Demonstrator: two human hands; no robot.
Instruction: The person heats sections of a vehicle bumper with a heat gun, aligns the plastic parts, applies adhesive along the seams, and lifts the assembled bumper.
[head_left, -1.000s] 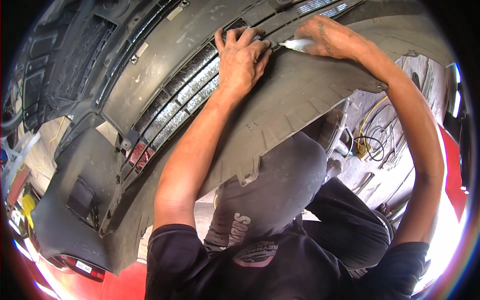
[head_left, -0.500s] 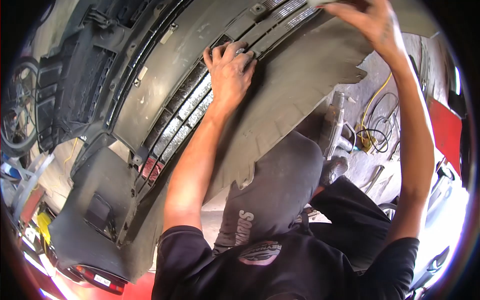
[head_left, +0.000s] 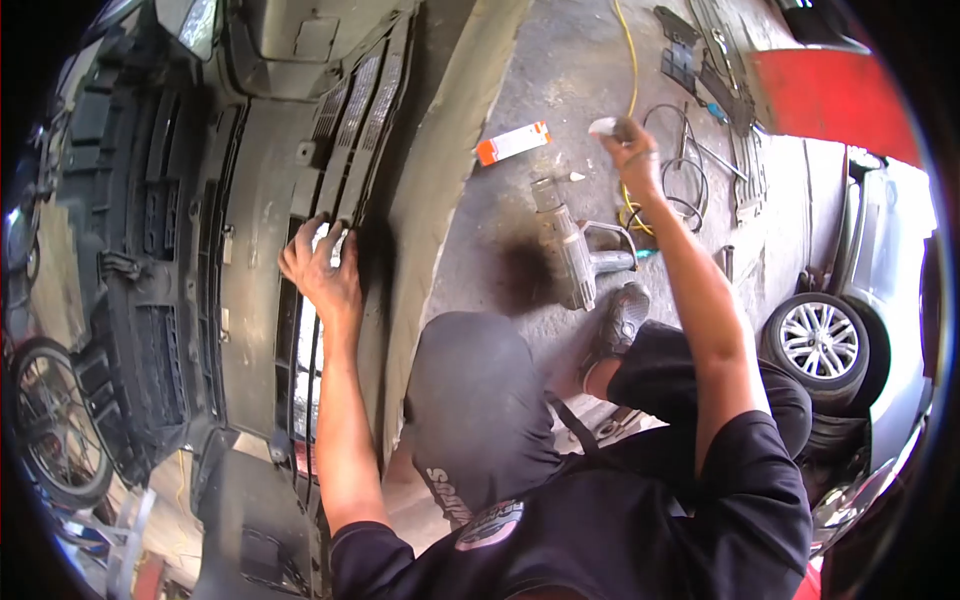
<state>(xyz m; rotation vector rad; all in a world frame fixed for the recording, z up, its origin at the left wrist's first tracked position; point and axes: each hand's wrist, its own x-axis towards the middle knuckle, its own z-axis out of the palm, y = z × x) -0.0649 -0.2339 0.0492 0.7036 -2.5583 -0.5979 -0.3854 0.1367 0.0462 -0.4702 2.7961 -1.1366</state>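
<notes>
A dark car bumper (head_left: 262,150), its inner side facing me, stands at the left. My left hand (head_left: 325,268) has its fingers curled over the slats of the bumper's long grille (head_left: 350,140); the fingertips are partly hidden between them. Out over the floor on the right, my right hand (head_left: 635,160) is closed around a small white object (head_left: 603,126). Most of that object is covered by the fingers, so its kind does not show. Left of this hand, an orange-and-white box (head_left: 513,143) lies on the floor, with a small white tip (head_left: 577,177) below it.
A grey heat gun (head_left: 572,250) rests on the concrete floor (head_left: 490,215) beside my foot. Yellow and black cables (head_left: 634,60) run past it. Dark brackets (head_left: 680,55), a red panel (head_left: 835,100) and a car wheel (head_left: 822,337) are to the right. A spoked wheel (head_left: 62,420) stands far left.
My view has turned to the right. My right hand has left the grille's upper end and moved out over the floor with the white object. My left hand remains at the grille.
</notes>
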